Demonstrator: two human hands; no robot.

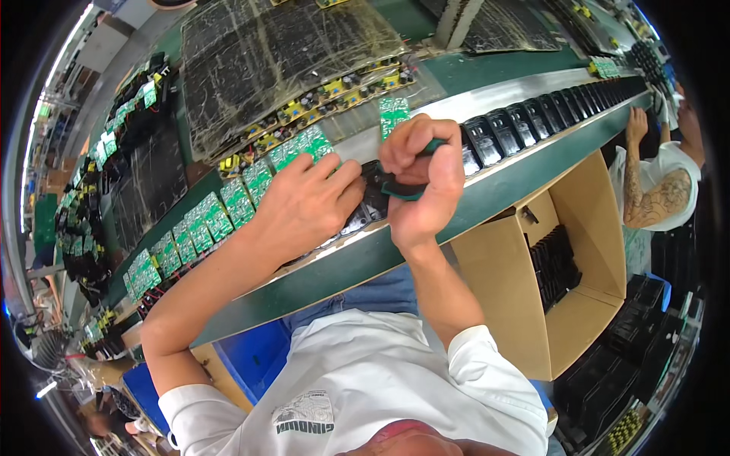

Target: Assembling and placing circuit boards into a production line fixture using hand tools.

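My left hand (pixel 308 199) is over the row at the bench's front edge, its fingers curled down and their tips hidden. Right beside those fingers lies a black plastic case (pixel 372 199). My right hand (pixel 430 178) is closed around a hand tool with dark green curved handles (pixel 403 190); its working end cannot be made out. Both hands are close together over the case. A green circuit board (pixel 393 114) lies just beyond my right hand, and several more green circuit boards (pixel 201 220) line up along the left.
More black cases (pixel 525 125) run in a row to the far right. Stacked dark sheets with boards between them (pixel 289 61) stand behind. An open cardboard box (pixel 589 228) holding black parts is at the right front. Another person (pixel 661 182) works at the far right.
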